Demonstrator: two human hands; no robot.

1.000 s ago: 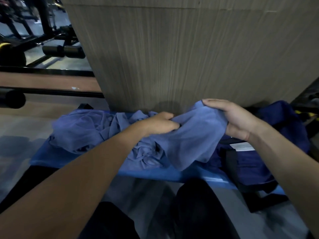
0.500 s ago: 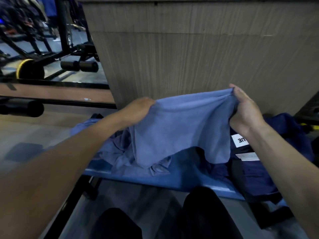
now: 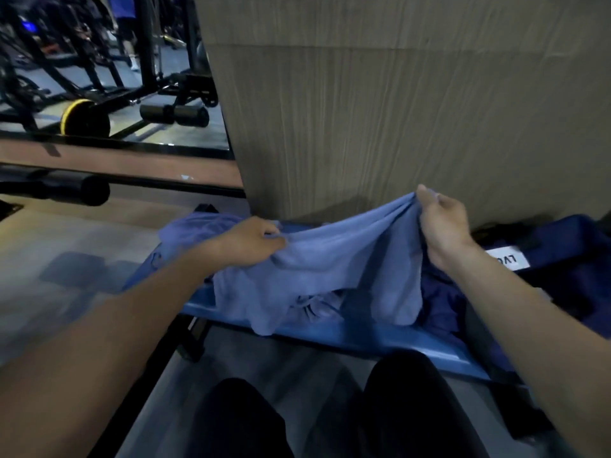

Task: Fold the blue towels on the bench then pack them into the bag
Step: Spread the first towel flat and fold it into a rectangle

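A light blue towel (image 3: pixel 334 266) hangs bunched between my two hands above the blue bench (image 3: pixel 380 338). My left hand (image 3: pixel 251 242) grips its left top edge. My right hand (image 3: pixel 443 226) pinches the right top corner, held a little higher. More crumpled blue towel (image 3: pixel 191 233) lies on the bench behind my left hand. A dark navy bag (image 3: pixel 555 259) with a white label (image 3: pixel 506 259) sits on the bench at the right.
A wood-grain wall panel (image 3: pixel 396 110) stands right behind the bench. Gym machines and a yellow-rimmed weight plate (image 3: pixel 84 117) fill the far left. A black padded bar (image 3: pixel 66 190) crosses at left. My dark-trousered knees (image 3: pixel 396 408) are below the bench edge.
The towel, held stretched wide and flat half a second ago, now sags and bunches. My left hand has dropped lower; my right hand keeps the corner raised.
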